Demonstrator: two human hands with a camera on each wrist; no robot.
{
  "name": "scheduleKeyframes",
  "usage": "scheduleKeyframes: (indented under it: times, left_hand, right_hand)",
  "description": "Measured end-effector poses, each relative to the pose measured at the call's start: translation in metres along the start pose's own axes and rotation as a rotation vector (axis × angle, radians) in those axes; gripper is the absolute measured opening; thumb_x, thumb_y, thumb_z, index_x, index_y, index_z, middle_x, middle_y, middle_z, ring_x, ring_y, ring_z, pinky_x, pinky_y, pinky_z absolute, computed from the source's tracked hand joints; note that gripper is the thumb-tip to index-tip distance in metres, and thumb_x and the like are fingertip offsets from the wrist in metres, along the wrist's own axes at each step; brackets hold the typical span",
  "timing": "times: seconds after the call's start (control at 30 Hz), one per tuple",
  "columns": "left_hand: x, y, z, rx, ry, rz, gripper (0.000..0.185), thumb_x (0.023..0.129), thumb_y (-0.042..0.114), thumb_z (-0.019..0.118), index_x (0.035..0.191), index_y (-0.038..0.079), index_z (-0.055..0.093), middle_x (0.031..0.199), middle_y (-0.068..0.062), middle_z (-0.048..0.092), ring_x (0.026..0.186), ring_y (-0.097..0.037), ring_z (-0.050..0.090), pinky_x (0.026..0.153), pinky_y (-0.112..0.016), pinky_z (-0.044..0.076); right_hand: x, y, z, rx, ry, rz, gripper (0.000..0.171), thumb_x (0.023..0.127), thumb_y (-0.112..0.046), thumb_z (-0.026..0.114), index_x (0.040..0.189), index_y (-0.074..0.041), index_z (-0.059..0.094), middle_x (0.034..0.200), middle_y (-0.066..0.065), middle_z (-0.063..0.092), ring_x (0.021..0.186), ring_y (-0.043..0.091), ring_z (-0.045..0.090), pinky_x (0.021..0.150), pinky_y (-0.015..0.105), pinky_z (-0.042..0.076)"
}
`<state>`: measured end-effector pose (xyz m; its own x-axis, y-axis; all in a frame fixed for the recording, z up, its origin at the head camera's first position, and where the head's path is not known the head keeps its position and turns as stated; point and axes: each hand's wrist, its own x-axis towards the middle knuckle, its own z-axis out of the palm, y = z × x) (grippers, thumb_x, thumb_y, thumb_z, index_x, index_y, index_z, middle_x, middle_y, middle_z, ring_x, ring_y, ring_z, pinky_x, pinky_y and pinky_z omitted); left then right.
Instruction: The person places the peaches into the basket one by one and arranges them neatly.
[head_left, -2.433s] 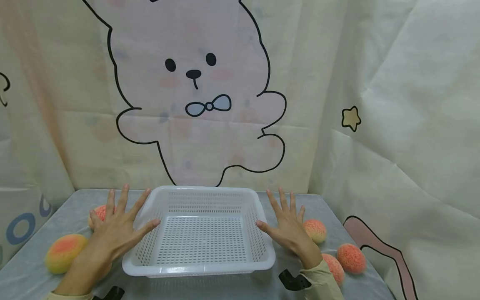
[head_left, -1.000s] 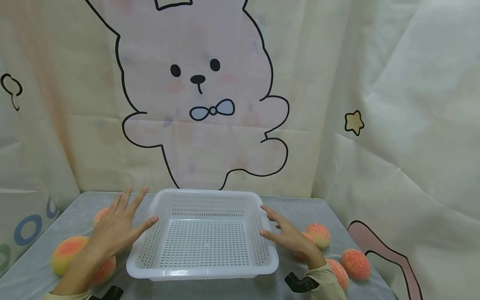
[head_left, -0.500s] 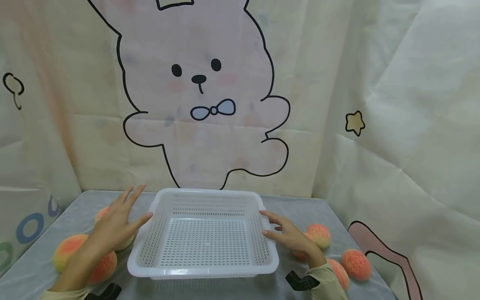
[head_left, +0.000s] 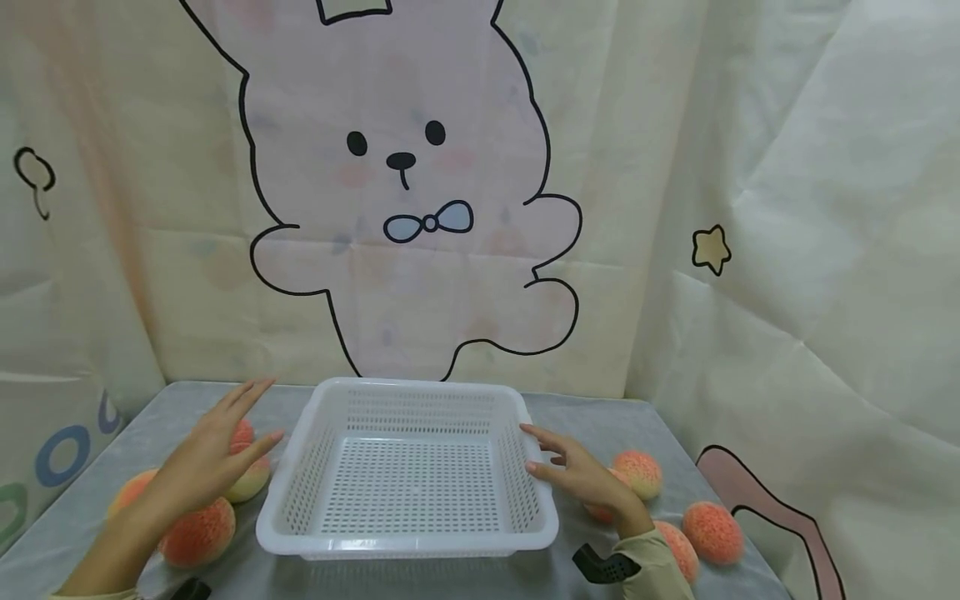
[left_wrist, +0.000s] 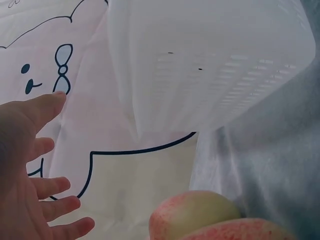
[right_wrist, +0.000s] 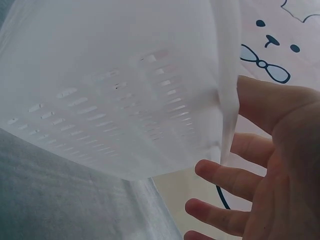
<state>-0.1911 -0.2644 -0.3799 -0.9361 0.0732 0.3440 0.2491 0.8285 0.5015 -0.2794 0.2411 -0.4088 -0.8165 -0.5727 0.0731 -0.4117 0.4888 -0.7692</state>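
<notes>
A white perforated plastic basket (head_left: 405, 547) stands in the middle of the table, with nothing in it. My right hand (head_left: 581, 479) touches its right rim with thumb and forefinger tips; in the right wrist view the other fingers (right_wrist: 220, 177) are spread beside the basket wall. To the left of the basket, my left hand (head_left: 202, 458) is held over several peaches, fingers extended and thumb apart. One red peach (head_left: 202, 533) lies by the left wrist, and a paler peach (head_left: 251, 479) sits below the thumb. In the left wrist view a peach (left_wrist: 195, 212) shows beneath the palm.
On the right lie more peaches: one (head_left: 639, 473) behind the right hand, one (head_left: 712, 533) at the outer side, another (head_left: 677, 550) partly behind the sleeve. A grey cloth (head_left: 585, 408) covers the table. A printed curtain (head_left: 450, 292) hangs behind and at both sides.
My right hand has come to the basket's right rim and stayed there. The left hand has moved left and lower, away from the basket's left rim, uncovering peaches. The basket has hardly moved.
</notes>
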Motion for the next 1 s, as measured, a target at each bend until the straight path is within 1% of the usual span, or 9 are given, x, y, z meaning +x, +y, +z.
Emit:
scheduleKeyframes:
  times: [0.07, 0.2, 0.33, 0.43, 0.57, 0.63, 0.7, 0.8, 1.0]
  left_hand:
    - [-0.001, -0.002, -0.004, -0.038, -0.014, -0.004, 0.084, 0.096, 0.045, 0.066, 0.163, 0.021, 0.020, 0.163, -0.030, 0.023, 0.140, -0.063, 0.029, 0.092, -0.086, 0.030]
    - [-0.003, -0.007, -0.010, -0.099, -0.019, -0.012, 0.082, 0.098, 0.042, 0.065, 0.163, 0.023, 0.019, 0.164, -0.031, 0.021, 0.142, -0.063, 0.025, 0.094, -0.085, 0.028]
    - [-0.007, -0.013, -0.016, -0.105, -0.030, -0.039, 0.079, 0.099, 0.042, 0.062, 0.163, 0.027, 0.018, 0.164, -0.032, 0.020, 0.140, -0.065, 0.025, 0.092, -0.086, 0.028]
    - [-0.011, -0.019, -0.019, -0.086, -0.050, -0.066, 0.079, 0.100, 0.043, 0.061, 0.164, 0.027, 0.017, 0.164, -0.032, 0.019, 0.137, -0.067, 0.028, 0.089, -0.086, 0.030]
    - [-0.016, -0.029, -0.022, -0.053, -0.041, -0.060, 0.079, 0.100, 0.041, 0.062, 0.163, 0.019, 0.020, 0.160, -0.034, 0.025, 0.133, -0.065, 0.035, 0.088, -0.083, 0.036]
    - [-0.018, -0.034, -0.024, -0.053, -0.025, -0.044, 0.077, 0.100, 0.038, 0.063, 0.162, 0.017, 0.024, 0.158, -0.034, 0.029, 0.132, -0.063, 0.037, 0.087, -0.081, 0.039]
    - [-0.020, -0.039, -0.025, -0.052, -0.016, -0.027, 0.074, 0.100, 0.035, 0.063, 0.161, 0.015, 0.026, 0.157, -0.034, 0.032, 0.131, -0.062, 0.039, 0.087, -0.079, 0.041]
    - [-0.024, -0.047, -0.028, -0.047, -0.008, -0.030, 0.071, 0.101, 0.032, 0.062, 0.159, 0.011, 0.029, 0.155, -0.034, 0.035, 0.129, -0.061, 0.040, 0.086, -0.078, 0.042]
    - [-0.034, -0.063, -0.036, -0.029, -0.033, -0.084, 0.067, 0.103, 0.032, 0.059, 0.155, 0.001, 0.032, 0.152, -0.038, 0.035, 0.127, -0.063, 0.038, 0.084, -0.078, 0.042]
  right_hand:
    - [0.000, 0.000, -0.001, 0.002, -0.003, -0.002, 0.065, 0.100, -0.028, 0.062, 0.156, -0.005, 0.037, 0.154, 0.024, 0.046, 0.137, 0.050, 0.043, 0.105, 0.071, 0.038]
    - [0.001, 0.000, -0.002, 0.013, 0.000, -0.007, 0.065, 0.100, -0.027, 0.063, 0.156, -0.006, 0.037, 0.154, 0.023, 0.046, 0.137, 0.050, 0.042, 0.105, 0.072, 0.037]
    - [0.001, 0.001, -0.002, 0.022, -0.004, -0.010, 0.065, 0.100, -0.027, 0.063, 0.156, -0.005, 0.037, 0.154, 0.024, 0.046, 0.137, 0.050, 0.043, 0.105, 0.072, 0.037]
    - [0.000, 0.001, -0.001, 0.030, -0.012, -0.010, 0.065, 0.100, -0.027, 0.063, 0.156, -0.004, 0.037, 0.155, 0.024, 0.045, 0.137, 0.050, 0.042, 0.105, 0.072, 0.037]
    - [-0.001, -0.001, -0.001, 0.035, -0.009, -0.012, 0.065, 0.100, -0.026, 0.063, 0.156, -0.004, 0.037, 0.156, 0.025, 0.043, 0.137, 0.050, 0.042, 0.105, 0.073, 0.036]
    - [-0.001, -0.002, -0.001, 0.029, -0.005, -0.011, 0.065, 0.100, -0.026, 0.063, 0.155, -0.004, 0.037, 0.156, 0.025, 0.043, 0.137, 0.050, 0.043, 0.105, 0.072, 0.037]
    - [-0.002, -0.004, -0.001, 0.028, -0.003, -0.007, 0.065, 0.100, -0.025, 0.063, 0.155, -0.004, 0.038, 0.156, 0.025, 0.042, 0.137, 0.051, 0.042, 0.105, 0.072, 0.037]
    - [-0.002, -0.005, -0.001, 0.024, -0.003, 0.002, 0.065, 0.100, -0.026, 0.064, 0.155, -0.004, 0.038, 0.156, 0.026, 0.042, 0.137, 0.052, 0.042, 0.105, 0.072, 0.037]
    - [-0.003, -0.005, -0.002, 0.011, -0.001, 0.003, 0.065, 0.100, -0.027, 0.064, 0.155, -0.003, 0.038, 0.155, 0.028, 0.042, 0.136, 0.054, 0.042, 0.104, 0.072, 0.038]
